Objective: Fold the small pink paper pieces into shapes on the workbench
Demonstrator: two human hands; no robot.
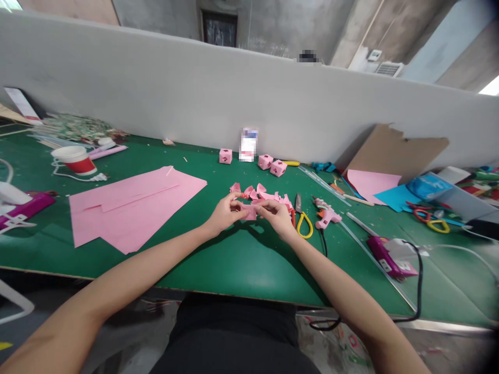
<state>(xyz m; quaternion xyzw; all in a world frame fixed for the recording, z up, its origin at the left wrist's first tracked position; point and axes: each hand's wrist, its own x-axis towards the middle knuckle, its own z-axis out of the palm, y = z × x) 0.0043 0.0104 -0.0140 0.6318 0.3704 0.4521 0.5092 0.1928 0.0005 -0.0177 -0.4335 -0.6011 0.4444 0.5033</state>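
Between my two hands is a small piece of pink paper (249, 212), held just above the green table. My left hand (226, 214) pinches its left end with thumb and fingers. At its right end, my right hand (277, 215) has a similar pinch. Right behind the fingers lies a loose heap of pink paper scraps (259, 191), partly hidden by my hands. Scissors with yellow handles (304, 224) lie close to my right hand. A pink glue gun (327, 214) rests on its side a little farther right.
Pink paper sheets (132, 213) spread over the left of the table. Three pink paper cubes (225, 156) stand near the grey partition (175, 98). A red-and-white cup (76, 160) is at far left. A purple power strip (390, 258) with a black cable lies at right.
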